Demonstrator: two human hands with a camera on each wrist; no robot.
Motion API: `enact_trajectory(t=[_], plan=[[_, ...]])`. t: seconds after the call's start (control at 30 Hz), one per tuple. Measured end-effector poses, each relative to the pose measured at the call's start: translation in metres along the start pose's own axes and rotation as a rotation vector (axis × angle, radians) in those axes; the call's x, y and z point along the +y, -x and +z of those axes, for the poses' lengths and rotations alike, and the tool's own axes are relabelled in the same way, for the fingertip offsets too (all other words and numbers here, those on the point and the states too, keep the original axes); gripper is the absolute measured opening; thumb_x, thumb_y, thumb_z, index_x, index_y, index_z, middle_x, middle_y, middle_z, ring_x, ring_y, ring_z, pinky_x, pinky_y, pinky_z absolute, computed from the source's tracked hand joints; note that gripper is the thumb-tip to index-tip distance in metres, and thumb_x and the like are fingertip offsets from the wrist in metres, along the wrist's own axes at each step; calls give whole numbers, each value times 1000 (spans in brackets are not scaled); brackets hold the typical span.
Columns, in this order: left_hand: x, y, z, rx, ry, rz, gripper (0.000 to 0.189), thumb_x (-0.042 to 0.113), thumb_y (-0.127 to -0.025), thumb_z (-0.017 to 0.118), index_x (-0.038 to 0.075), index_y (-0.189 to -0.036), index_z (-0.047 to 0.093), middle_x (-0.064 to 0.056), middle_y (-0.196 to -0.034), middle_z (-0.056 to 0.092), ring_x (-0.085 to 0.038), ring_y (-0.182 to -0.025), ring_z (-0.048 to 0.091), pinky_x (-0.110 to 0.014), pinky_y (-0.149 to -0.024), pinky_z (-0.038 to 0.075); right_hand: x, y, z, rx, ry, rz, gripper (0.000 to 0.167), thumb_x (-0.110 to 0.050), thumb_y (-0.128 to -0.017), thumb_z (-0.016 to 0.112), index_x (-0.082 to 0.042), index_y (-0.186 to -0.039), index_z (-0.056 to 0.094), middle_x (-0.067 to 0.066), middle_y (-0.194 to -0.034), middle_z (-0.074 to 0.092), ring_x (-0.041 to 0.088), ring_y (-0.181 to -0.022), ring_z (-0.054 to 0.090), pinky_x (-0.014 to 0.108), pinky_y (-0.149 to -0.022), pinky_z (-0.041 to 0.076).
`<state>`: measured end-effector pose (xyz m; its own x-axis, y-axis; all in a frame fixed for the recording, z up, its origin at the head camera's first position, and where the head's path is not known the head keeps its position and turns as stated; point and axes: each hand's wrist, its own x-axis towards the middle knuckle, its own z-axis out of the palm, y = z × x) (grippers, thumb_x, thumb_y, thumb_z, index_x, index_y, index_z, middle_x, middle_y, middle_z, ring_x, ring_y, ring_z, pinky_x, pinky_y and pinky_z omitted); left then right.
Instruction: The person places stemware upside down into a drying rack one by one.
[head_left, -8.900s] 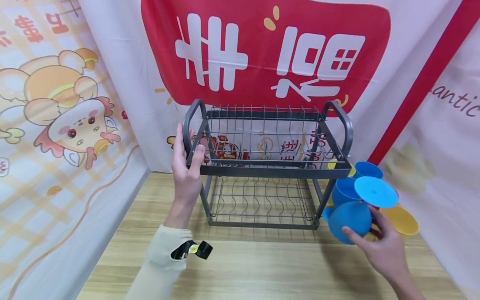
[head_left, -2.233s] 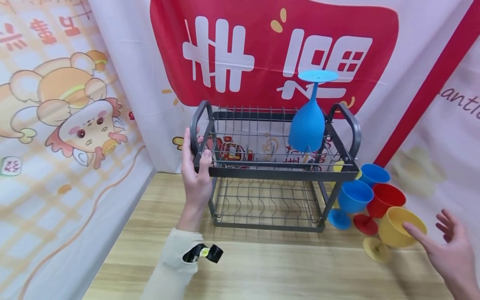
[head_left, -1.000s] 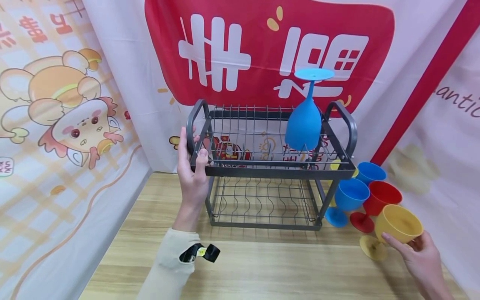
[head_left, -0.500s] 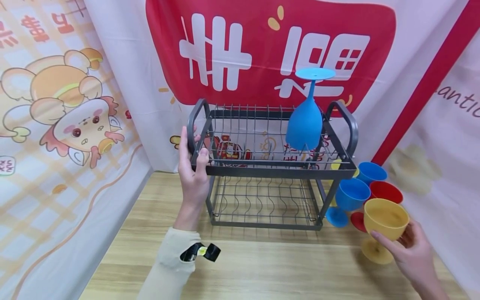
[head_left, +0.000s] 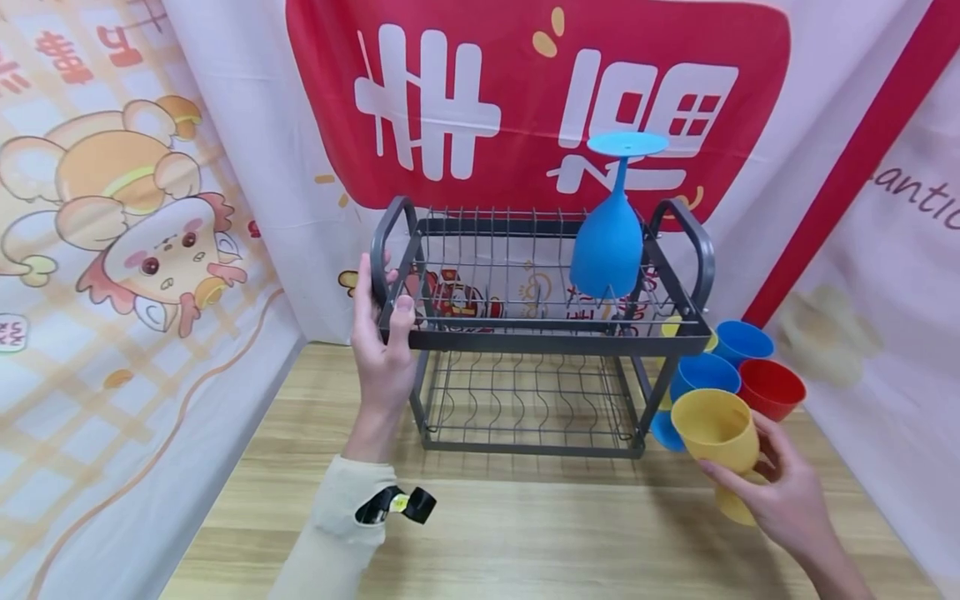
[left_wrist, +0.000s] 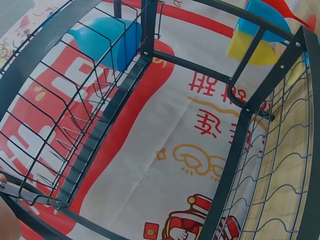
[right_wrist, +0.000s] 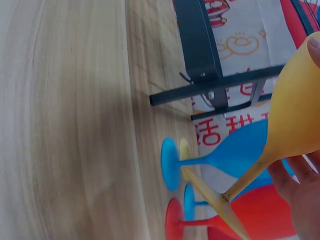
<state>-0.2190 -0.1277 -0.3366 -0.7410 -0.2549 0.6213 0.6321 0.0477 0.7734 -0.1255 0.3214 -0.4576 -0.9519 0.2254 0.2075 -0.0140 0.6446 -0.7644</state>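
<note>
In the head view my left hand grips the left upper corner of a dark grey two-tier dish rack, thumb over the front rail and fingers behind the side. My right hand holds a yellow goblet by its bowl, mouth upward, to the right of the rack. The right wrist view shows the goblet's stem and foot tilted and lifted off the wood. Upside down on the rack's upper tier, at the right, stands a blue goblet, its foot on top.
Right of the rack stand a red goblet, a near blue goblet and a far blue goblet. Another yellow goblet is partly hidden by the rack's right post. Printed cloth hangs close behind the wooden table.
The blue goblet went from my right hand onto the upper tier. Then my right hand took the front yellow goblet, lifted it and moved it left. My left hand stays on the rack.
</note>
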Motion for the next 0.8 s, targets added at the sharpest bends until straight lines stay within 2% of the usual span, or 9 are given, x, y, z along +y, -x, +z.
enact_trajectory(t=[0.13, 0.27, 0.47, 0.6, 0.8], plan=[[1, 1, -3, -4, 1, -7, 68, 19, -108, 55, 22, -169, 27, 10, -164, 49, -23, -151, 43, -30, -118, 48, -12, -3, 5, -24, 4, -97, 89, -28, -87, 89, -15, -161, 41, 12, -145, 55, -8, -108, 48, 3, -79, 48], [1, 0, -4, -12, 7, -3, 68, 18, -108, 55, 21, -169, 26, 9, -165, 48, -25, -152, 43, -26, -118, 47, -23, -5, 10, -34, 17, -160, 89, -25, -84, 91, -19, -160, 45, 9, -142, 56, -9, -109, 48, 6, -78, 51], [1, 1, -2, -7, 6, -15, 68, 18, -108, 54, 21, -169, 26, 10, -165, 48, -23, -152, 44, -29, -122, 44, -38, -8, 20, -40, 54, -236, 90, -27, -80, 94, -24, -157, 49, 7, -144, 59, -7, -117, 45, 11, -79, 52], [1, 2, -1, -1, 8, -20, 68, 18, -108, 55, 19, -169, 26, 10, -165, 48, -25, -152, 43, -30, -121, 45, -47, -9, 27, -60, 57, -266, 87, -31, -80, 94, -21, -155, 51, 6, -142, 61, 4, -119, 49, 12, -82, 53], [1, 0, 0, 10, 19, -6, 67, 17, -107, 54, 18, -169, 28, 5, -164, 49, -27, -151, 44, -25, -117, 47, -64, -14, 41, -132, 22, -300, 85, -32, -80, 94, -16, -152, 51, 9, -140, 62, 23, -123, 55, 16, -82, 55]])
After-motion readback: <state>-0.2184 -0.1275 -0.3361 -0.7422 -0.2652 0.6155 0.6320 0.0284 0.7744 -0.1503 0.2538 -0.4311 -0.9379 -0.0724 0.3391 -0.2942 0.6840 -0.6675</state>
